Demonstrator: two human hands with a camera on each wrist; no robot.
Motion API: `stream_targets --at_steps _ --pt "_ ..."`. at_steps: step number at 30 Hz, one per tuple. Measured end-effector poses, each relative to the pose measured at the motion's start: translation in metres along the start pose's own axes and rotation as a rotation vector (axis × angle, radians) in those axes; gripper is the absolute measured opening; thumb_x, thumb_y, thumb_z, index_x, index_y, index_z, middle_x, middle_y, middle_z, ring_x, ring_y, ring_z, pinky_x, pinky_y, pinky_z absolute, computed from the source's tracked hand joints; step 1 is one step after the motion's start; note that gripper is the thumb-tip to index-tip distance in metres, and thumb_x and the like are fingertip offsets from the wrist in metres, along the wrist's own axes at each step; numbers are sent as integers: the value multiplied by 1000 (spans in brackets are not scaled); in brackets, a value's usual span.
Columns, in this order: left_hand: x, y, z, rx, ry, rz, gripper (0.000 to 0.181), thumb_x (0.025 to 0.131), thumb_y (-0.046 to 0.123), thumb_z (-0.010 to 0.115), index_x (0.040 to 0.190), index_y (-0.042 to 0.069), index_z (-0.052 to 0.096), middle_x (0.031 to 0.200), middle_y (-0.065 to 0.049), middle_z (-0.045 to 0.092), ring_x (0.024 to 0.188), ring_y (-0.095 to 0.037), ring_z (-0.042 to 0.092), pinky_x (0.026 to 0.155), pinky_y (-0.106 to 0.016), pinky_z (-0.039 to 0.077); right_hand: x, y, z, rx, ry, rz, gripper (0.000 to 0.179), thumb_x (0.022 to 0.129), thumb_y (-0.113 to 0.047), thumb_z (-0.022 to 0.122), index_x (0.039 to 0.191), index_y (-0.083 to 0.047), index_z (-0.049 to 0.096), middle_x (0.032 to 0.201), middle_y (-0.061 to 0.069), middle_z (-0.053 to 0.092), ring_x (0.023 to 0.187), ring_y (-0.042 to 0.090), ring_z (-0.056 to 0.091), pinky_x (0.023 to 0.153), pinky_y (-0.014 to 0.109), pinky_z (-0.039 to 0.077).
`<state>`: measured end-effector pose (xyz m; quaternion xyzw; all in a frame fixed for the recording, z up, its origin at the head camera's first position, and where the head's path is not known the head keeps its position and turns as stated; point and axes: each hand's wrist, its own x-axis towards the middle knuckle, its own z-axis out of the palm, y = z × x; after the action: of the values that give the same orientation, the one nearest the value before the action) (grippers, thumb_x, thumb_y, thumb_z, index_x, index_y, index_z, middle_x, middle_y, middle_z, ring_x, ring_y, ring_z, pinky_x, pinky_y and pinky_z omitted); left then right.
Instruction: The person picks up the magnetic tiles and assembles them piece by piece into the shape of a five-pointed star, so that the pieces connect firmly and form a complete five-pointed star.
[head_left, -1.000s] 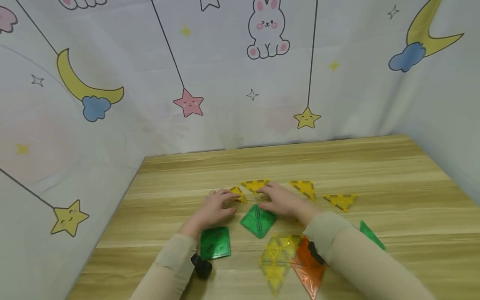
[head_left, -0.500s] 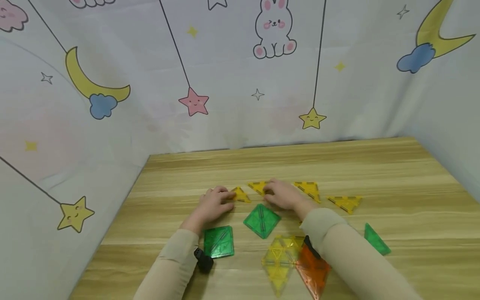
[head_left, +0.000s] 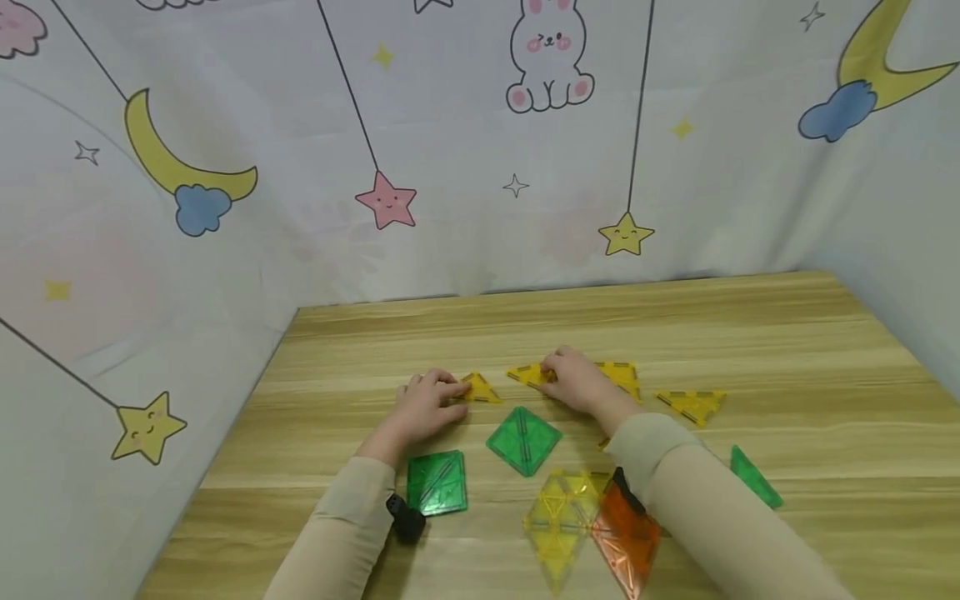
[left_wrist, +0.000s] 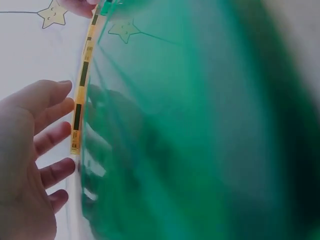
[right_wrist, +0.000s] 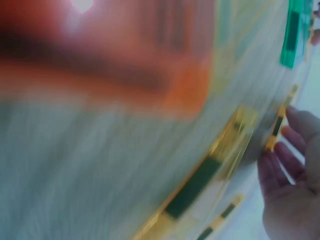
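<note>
The left hand (head_left: 423, 408) touches the first yellow triangle (head_left: 482, 389); the right hand (head_left: 583, 381) pinches the second yellow triangle (head_left: 527, 375).
Both triangles lie flat toward the wooden table's (head_left: 360, 342) far edge. The left fingers are spread apart, tips on the piece, maybe so it won't slide. The right fingers bend round theirs, maybe to hold it steady. The green diamond (head_left: 510, 442) sits nearer the person, apart from both triangles, perhaps leaving finger room.

Soft light, dim wrist views.
Left wrist view: near green tile (left_wrist: 175, 150) blurred; right wrist view: near orange tile (right_wrist: 105, 35) blurred, with white glare.
</note>
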<state>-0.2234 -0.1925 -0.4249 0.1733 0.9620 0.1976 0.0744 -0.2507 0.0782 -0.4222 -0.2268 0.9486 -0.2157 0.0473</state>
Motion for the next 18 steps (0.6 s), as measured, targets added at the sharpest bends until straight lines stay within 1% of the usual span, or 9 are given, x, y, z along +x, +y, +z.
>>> stream_targets --at_steps 2,4,7,10,12,14,16,18 --pt "0 1 -3 8 -7 -14 45 91 37 59 133 20 55 121 -5 48 100 -27 42 82 -45 26 0 0 -2 17 -2 0 21 88 -10 63 106 -1 64 107 14 55 96 28 54 86 41 45" --pt "0 1 -4 7 -2 -27 45 90 36 60 132 18 56 117 -5 49 97 -26 42 80 -44 26 0 -1 -3 47 -12 24 23 88 -13 63 109 -1 63 112 16 54 98 29 54 88 42 44" --pt "1 -1 -5 4 20 -39 44 92 34 59 133 19 56 119 -7 48 103 -28 42 85 -47 27 2 -3 -3 70 -30 82 36 90 -24 64 117 -1 58 120 20 49 103 31 53 90 44 43" --pt "2 -4 -2 12 26 -43 41 94 30 57 133 22 55 125 -9 47 108 -31 41 89 -51 27 4 -3 -1 44 -42 128 49 88 -31 65 124 1 54 122 21 47 106 32 51 92 44 42" --pt "2 -6 -1 12 26 -46 39 94 27 57 133 22 56 122 -9 49 104 -29 43 88 -49 28 5 -2 1 16 -39 119 50 88 -29 66 124 2 54 121 21 47 106 32 51 92 43 42" --pt "2 -6 0 1 27 -37 38 94 25 57 131 20 57 114 -9 52 95 -25 46 83 -45 32 6 0 1 -5 -30 90 47 87 -25 67 123 3 56 120 20 49 106 32 52 92 43 42" --pt "2 -6 0 -43 33 -26 37 93 22 59 129 15 59 102 -7 53 84 -22 46 76 -40 35 7 3 0 -8 -23 55 44 87 -19 66 123 3 56 121 20 50 108 33 52 93 44 41" --pt "2 -6 0 -84 26 -15 37 92 20 59 129 11 59 93 -6 54 77 -21 46 70 -36 37 7 5 -1 2 -22 38 44 87 -17 66 125 4 54 123 21 50 111 35 50 95 44 40"
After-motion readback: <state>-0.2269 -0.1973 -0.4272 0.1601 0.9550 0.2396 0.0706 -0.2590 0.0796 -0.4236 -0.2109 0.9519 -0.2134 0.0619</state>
